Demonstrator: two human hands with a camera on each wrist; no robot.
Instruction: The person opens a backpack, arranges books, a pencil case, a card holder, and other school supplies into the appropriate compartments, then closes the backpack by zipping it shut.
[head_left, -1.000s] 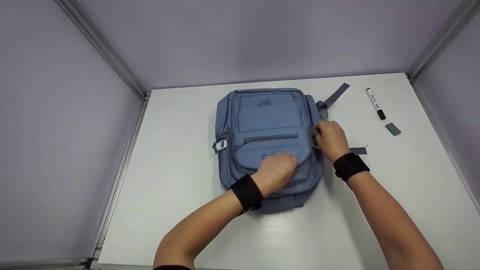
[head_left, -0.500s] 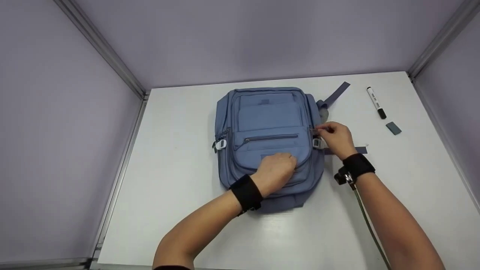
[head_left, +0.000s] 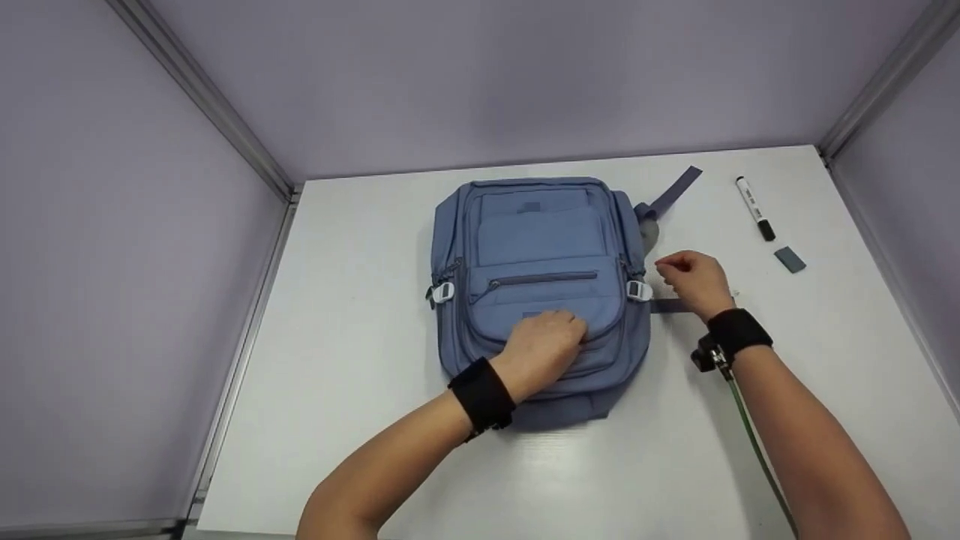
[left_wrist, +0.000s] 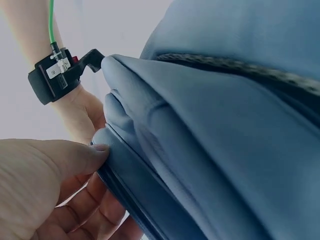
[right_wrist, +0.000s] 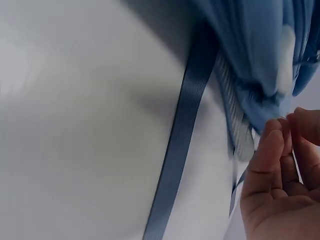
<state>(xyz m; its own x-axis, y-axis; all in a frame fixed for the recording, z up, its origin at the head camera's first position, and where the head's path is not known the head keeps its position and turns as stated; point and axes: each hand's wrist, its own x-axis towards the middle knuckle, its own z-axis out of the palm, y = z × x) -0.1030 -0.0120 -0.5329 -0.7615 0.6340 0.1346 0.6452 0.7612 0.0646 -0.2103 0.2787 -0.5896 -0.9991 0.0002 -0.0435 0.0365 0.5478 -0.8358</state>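
A blue backpack [head_left: 540, 232] lies on the white table, its front pockets facing up. My left hand [head_left: 546, 341] pinches the pocket edge low on the backpack's front; in the left wrist view the thumb [left_wrist: 87, 156] presses on the blue fabric there, with the other fingers behind the edge. Beside the backpack's right side, just off the fabric in the head view, is my right hand [head_left: 696, 283]. Its thumb and fingertips are close together, loosely curled, and nothing shows between them. A white buckle [head_left: 639, 291] sits on the backpack's side near that hand.
A black-capped white marker [head_left: 755, 208] and a small grey-green block [head_left: 790, 259] lie at the right. Loose straps [head_left: 676, 189] stick out from the backpack's right side. Walls enclose the table [head_left: 345, 360] at the back and sides.
My right hand has moved right, away from the backpack's side, uncovering the white buckle. The left hand keeps its grip on the pocket edge with little movement.
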